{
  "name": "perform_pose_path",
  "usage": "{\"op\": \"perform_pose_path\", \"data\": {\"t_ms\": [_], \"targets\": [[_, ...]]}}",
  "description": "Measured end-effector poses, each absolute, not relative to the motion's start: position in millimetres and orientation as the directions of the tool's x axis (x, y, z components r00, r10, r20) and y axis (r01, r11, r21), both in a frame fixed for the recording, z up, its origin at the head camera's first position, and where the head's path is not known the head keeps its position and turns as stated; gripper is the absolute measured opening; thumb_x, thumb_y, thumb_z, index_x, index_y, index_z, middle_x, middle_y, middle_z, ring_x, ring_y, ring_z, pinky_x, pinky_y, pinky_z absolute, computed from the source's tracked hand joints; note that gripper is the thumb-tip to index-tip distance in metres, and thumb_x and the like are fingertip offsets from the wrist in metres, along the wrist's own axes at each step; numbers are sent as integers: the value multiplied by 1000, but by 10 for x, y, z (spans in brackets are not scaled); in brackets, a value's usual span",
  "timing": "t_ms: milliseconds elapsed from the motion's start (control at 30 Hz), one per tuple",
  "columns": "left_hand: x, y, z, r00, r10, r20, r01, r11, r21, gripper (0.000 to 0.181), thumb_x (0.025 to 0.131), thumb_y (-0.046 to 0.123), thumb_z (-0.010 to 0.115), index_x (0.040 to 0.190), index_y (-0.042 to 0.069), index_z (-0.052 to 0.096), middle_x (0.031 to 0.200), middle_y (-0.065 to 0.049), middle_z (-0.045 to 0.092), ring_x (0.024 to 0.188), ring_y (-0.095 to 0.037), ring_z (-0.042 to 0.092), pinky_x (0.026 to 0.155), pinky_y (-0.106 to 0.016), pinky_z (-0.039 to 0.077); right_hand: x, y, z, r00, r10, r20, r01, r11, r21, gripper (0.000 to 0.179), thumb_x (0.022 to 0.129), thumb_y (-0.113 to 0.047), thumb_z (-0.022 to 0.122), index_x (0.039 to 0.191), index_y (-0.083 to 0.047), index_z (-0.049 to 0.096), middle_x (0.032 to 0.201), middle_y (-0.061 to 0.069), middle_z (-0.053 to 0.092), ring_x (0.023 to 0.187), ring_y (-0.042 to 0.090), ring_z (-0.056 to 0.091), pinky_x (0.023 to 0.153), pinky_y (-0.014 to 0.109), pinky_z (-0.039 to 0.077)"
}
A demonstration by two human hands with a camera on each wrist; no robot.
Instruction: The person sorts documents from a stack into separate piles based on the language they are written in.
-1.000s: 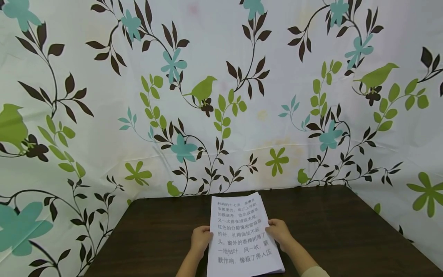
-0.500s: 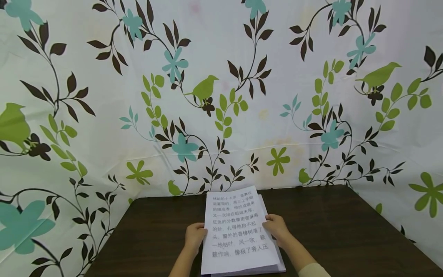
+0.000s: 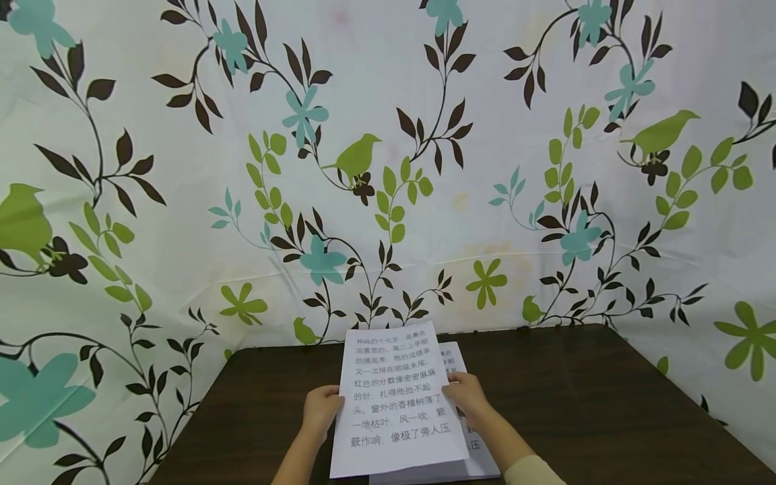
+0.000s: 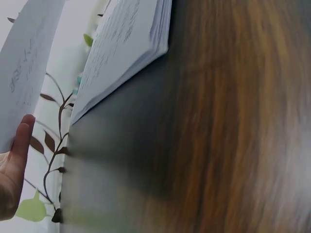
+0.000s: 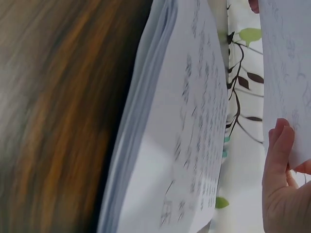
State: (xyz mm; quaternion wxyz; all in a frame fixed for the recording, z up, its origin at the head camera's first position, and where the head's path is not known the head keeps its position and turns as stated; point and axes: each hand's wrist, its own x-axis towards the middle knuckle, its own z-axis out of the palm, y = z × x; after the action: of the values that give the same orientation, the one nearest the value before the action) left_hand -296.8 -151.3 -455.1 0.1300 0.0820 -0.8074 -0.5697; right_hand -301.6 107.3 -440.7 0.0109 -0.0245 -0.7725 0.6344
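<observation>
A white printed sheet of paper (image 3: 394, 404) is held up by both hands in the head view. My left hand (image 3: 321, 408) pinches its left edge, and my right hand (image 3: 471, 397) pinches its right edge. Under it and partly hidden, a stack of printed paper (image 3: 479, 444) lies on the table. The left wrist view has the lifted sheet (image 4: 29, 53) at the left, apart from the stack (image 4: 121, 43). In the right wrist view, fingers (image 5: 279, 150) lie against the back of the sheet (image 5: 289, 73), and the stack's thick edge (image 5: 141, 126) shows beside it.
The dark brown wooden table (image 3: 582, 404) extends to both sides of the papers. Behind it hangs a white cloth (image 3: 424, 269) printed with leaves, flowers and green birds.
Both hands have lifted the top sheet off the stack and moved it left. More of the stack, with its printed text, now shows at the right.
</observation>
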Motion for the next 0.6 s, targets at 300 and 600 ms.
{"op": "perform_pose_path", "data": {"t_ms": [300, 600], "targets": [[-3277, -1960, -4883, -949, -287, 127, 11, 376, 926, 23, 78, 3, 54, 97, -7, 59, 82, -13, 60, 69, -21, 55, 54, -32, 45, -3037, 807, -4335, -999, 13, -49, 50, 156, -986, 31, 80, -1, 47, 108, 11, 49, 79, 11, 56, 63, 20, 57, 55, 32, 48], [-3361, -2377, -4930, -954, -264, 140, 13, 432, 902, 27, 81, 8, 54, 102, -7, 57, 88, -15, 59, 72, -23, 55, 54, -32, 43, -3052, 532, -4275, -997, 0, -71, 71, 128, -989, 33, 81, -4, 48, 113, 8, 48, 83, 10, 56, 67, 19, 58, 58, 32, 48]]}}
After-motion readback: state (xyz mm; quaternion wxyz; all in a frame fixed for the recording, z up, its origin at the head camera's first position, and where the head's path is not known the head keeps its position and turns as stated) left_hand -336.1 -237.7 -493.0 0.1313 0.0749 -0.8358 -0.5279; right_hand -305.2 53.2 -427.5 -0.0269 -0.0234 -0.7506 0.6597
